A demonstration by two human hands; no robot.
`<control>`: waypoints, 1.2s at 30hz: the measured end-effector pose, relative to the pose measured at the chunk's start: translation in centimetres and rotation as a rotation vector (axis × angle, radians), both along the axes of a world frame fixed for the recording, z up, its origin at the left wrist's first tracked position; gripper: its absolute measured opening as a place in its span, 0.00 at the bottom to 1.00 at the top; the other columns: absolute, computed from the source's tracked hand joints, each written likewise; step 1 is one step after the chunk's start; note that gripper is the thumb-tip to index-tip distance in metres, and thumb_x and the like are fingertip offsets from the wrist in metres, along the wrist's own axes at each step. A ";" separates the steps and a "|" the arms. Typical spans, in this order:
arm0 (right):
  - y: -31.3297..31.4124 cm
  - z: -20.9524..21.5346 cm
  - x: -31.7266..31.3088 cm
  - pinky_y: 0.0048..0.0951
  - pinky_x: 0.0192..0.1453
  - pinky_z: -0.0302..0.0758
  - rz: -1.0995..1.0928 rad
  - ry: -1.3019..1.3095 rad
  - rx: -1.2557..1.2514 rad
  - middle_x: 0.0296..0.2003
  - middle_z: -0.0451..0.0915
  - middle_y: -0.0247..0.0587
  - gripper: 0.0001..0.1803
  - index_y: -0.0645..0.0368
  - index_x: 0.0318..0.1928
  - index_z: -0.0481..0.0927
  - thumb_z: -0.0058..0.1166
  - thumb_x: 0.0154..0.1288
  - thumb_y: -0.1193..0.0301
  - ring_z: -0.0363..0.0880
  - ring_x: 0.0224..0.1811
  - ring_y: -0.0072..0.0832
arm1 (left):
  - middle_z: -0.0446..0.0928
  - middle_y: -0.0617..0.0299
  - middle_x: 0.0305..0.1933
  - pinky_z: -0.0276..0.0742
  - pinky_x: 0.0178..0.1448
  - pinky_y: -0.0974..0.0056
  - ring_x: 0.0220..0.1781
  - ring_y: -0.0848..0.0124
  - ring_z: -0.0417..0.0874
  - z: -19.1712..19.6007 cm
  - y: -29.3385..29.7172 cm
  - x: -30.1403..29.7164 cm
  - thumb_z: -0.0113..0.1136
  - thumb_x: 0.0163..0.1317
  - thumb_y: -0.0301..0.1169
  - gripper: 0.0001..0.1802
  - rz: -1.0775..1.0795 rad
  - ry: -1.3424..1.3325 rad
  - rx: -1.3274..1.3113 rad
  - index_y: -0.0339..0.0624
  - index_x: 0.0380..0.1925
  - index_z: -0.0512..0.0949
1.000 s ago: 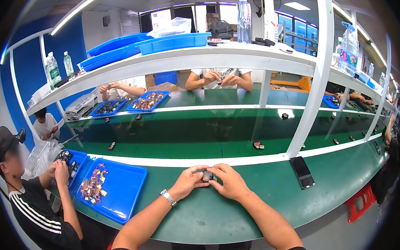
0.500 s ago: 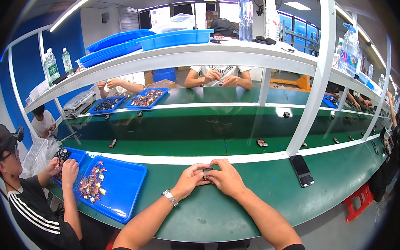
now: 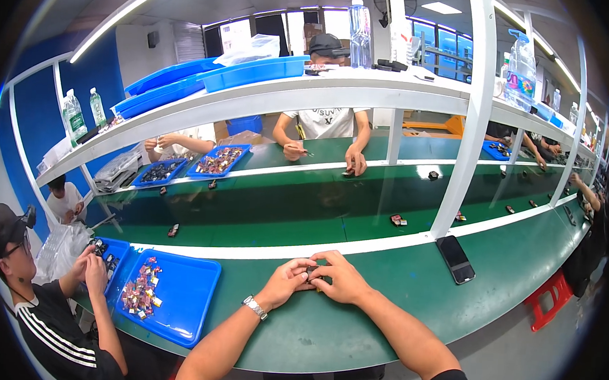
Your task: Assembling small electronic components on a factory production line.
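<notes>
Both my hands meet over the green bench [image 3: 381, 309], close to its far white edge. Between my fingertips is a small dark part [image 3: 310, 271], mostly covered by the fingers, so its exact kind cannot be made out. My left hand [image 3: 288, 282], with a metal watch [image 3: 254, 307] on the wrist, grips it from the left. From the right, my right hand [image 3: 342, 278] pinches the same part with thumb and fingers. Left of my hands lies a blue tray [image 3: 202, 287] holding a pile of small red, white and yellow pieces [image 3: 141, 293].
A black phone [image 3: 456, 260] lies right of my hands. Beyond the white edge runs a green belt [image 3: 290, 216] with scattered small dark parts [image 3: 398, 220]. A white post [image 3: 465, 129] rises there, carrying a shelf. One co-worker [image 3: 54, 315] sits at left, another [image 3: 321, 126] opposite.
My hands stay together on the small dark part, with only slight finger movement. The co-worker opposite has parted their hands and reached one down to the belt. The view has shifted slightly.
</notes>
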State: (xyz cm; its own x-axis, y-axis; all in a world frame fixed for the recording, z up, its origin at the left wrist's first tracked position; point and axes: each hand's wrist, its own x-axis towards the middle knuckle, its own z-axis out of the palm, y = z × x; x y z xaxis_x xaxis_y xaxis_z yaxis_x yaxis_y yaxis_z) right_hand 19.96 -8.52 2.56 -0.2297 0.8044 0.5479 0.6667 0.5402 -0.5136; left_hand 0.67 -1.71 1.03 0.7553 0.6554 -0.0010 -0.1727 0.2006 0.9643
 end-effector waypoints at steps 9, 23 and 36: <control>-0.2 -1.1 -1.2 0.36 0.57 0.76 -0.134 0.096 0.008 0.52 0.78 0.37 0.06 0.55 0.36 0.86 0.64 0.58 0.71 0.74 0.57 0.36 | 0.75 0.53 0.58 0.77 0.66 0.57 0.61 0.65 0.78 -0.9 0.4 -0.1 0.46 0.74 0.25 0.16 -0.004 -0.063 -0.010 0.37 0.60 0.67; 0.0 -2.1 -1.6 0.37 0.62 0.72 -0.160 0.249 -0.018 0.51 0.79 0.36 0.07 0.53 0.38 0.88 0.65 0.57 0.72 0.74 0.58 0.38 | 0.76 0.50 0.57 0.78 0.65 0.55 0.60 0.62 0.79 -0.7 0.3 0.1 0.49 0.73 0.25 0.15 0.009 -0.099 -0.039 0.36 0.57 0.68; 0.1 -1.9 -1.8 0.39 0.65 0.70 -0.130 0.270 -0.034 0.56 0.77 0.38 0.10 0.53 0.41 0.88 0.64 0.57 0.73 0.71 0.61 0.40 | 0.75 0.53 0.57 0.80 0.63 0.61 0.58 0.67 0.79 -0.7 0.0 0.4 0.45 0.73 0.21 0.14 0.085 -0.053 -0.011 0.35 0.57 0.69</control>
State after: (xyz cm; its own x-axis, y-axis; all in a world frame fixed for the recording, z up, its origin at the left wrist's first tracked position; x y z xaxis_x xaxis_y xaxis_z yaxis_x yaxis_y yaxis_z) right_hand 18.12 -8.41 0.62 0.0266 0.8362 0.5477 0.5664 0.4389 -0.6976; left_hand 1.12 -1.67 0.31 0.6958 0.7176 0.0299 -0.2407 0.1937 0.9511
